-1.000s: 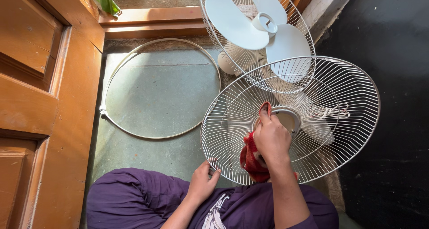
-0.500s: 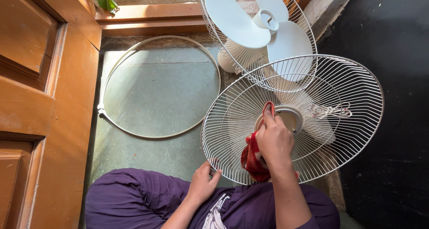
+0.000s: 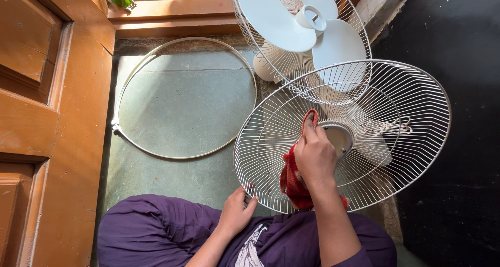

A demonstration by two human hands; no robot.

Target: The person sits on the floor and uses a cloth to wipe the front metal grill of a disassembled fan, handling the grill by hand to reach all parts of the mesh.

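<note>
A round white wire fan guard (image 3: 411, 116) is held tilted over my lap. My left hand (image 3: 237, 211) grips its near rim at the lower left. My right hand (image 3: 314, 157) presses a red cloth (image 3: 291, 181) against the wires beside the guard's round centre cap (image 3: 337, 136). The cloth hangs down under my palm, and one fingertip pushes its top end onto the wires.
Behind the guard stands a white fan (image 3: 307, 25) with three blades inside its rear guard. A thin metal ring (image 3: 182, 98) lies on the grey floor at left. An orange wooden door (image 3: 41, 116) lines the left side; a dark mat (image 3: 463, 142) lies at right.
My right hand with the cloth has slid slightly along the wires near the centre cap. The view has shifted a little; my left hand keeps its grip.
</note>
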